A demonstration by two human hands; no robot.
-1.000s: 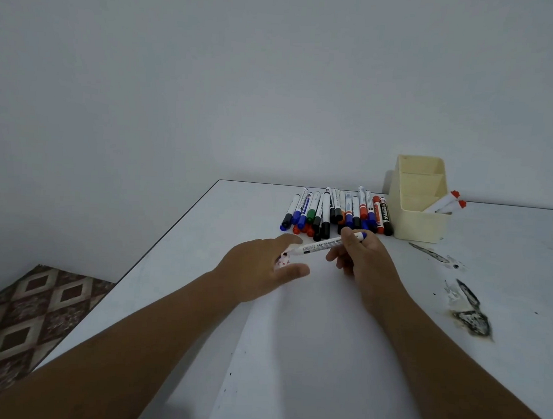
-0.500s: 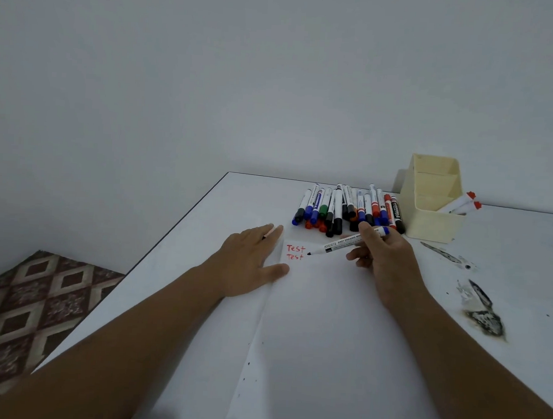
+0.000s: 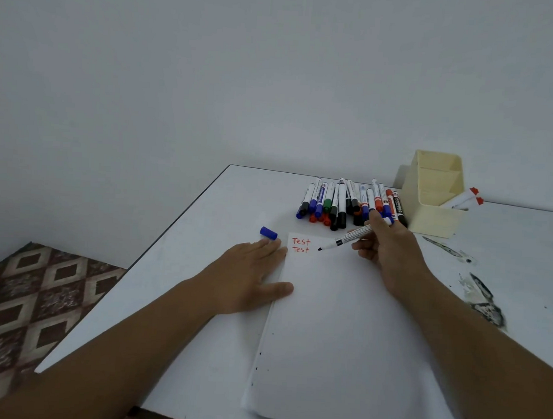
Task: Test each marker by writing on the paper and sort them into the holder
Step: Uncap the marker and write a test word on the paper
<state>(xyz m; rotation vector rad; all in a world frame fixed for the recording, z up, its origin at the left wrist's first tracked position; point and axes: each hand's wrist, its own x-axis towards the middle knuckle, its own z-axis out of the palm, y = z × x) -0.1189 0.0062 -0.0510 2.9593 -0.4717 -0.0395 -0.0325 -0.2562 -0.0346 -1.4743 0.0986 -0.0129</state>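
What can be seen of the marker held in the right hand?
The marker is a slim white-barrelled pen with dark print and a red mark on its side, a black collar and a dark tip, uncapped. The right hand grips its rear end, where a bit of blue shows. It slants down to the left, tip just right of the red "Test" lines on the paper. Whether the tip touches the paper cannot be told.

Uncapped marker (image 3: 352, 237) hovering over paper (image 3: 336, 324)

Its blue cap (image 3: 268, 233) is lying off the sheet's left corner; more markers (image 3: 349, 203) are lying heaped beside the cream holder (image 3: 435, 214), which is holding two red-capped ones (image 3: 464, 198).
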